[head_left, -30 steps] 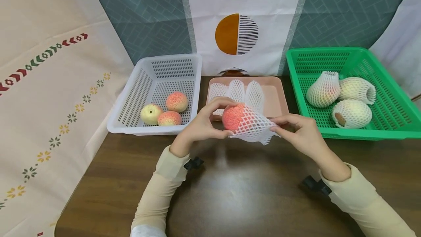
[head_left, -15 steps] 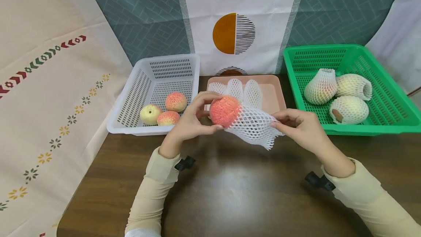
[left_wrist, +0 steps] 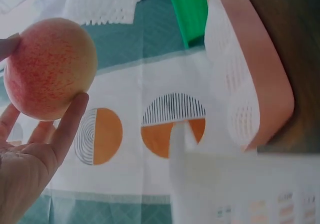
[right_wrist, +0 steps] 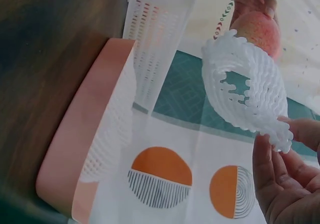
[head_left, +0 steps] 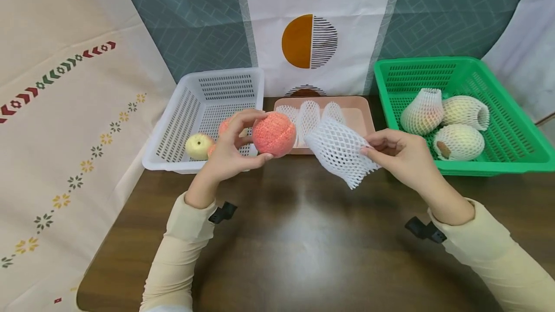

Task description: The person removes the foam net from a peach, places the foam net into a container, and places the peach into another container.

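Observation:
A red-pink peach point(head_left: 274, 134) is held up between the thumb and fingers of my left hand point(head_left: 230, 150), above the table in front of the white basket. My right hand point(head_left: 396, 155) pinches one end of a white foam net sleeve point(head_left: 340, 150), which hangs to the left, apart from the peach. In the right wrist view the sleeve point(right_wrist: 245, 83) shows its mouth open and nothing inside. From the left wrist, the peach point(left_wrist: 50, 68) appears bare, with fingertips around its lower side.
A white basket point(head_left: 160, 150) at left holds several peaches, partly hidden by my left hand. More foam sleeves point(head_left: 309, 117) lie on a pink tray point(head_left: 360, 114) at the back. In a green basket point(head_left: 516, 165) at right sit 3 net-covered fruits.
The peach has come out of the foam sleeve. My left hand has drawn it to the left, while my right hand keeps its pinch on the sleeve, slightly farther right.

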`<state>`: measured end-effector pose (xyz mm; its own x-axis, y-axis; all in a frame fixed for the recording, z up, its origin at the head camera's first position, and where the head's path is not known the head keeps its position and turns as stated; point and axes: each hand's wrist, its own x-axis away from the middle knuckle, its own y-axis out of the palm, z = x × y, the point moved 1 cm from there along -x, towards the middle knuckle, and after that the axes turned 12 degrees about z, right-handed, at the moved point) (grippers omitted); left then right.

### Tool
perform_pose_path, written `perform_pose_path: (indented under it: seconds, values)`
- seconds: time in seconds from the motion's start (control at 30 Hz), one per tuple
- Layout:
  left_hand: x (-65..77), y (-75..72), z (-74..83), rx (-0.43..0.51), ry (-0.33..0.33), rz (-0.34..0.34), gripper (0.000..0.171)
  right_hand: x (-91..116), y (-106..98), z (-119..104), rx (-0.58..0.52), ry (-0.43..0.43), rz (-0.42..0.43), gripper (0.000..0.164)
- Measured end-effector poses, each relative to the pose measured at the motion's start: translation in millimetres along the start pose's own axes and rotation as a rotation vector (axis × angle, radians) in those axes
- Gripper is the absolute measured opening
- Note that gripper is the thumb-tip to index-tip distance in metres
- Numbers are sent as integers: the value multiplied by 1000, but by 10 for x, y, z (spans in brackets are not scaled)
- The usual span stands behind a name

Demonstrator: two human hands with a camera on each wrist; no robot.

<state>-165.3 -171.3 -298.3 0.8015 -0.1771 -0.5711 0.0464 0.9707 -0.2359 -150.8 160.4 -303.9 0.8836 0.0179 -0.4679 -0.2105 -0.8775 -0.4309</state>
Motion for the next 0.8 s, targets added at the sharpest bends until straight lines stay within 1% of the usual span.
perform_pose_path:
  seconds: [0.13,0.33,0.53,0.63,0.8]
  values:
    - [-7,-126,36,-49,-1,48,73,-53,-16,-12,37,5,47,19]
    - [-17,-313,53,-124,-19,115,71,-149,-26,17,113,-36,123,19]
    - [-51,-453,89,-221,-29,207,70,-244,-51,40,165,-58,186,21]
    - [-77,-503,117,-274,-48,245,69,-288,-70,45,190,-54,218,21]
    - [-139,-587,151,-347,-122,289,68,-361,-64,40,212,-46,258,22]
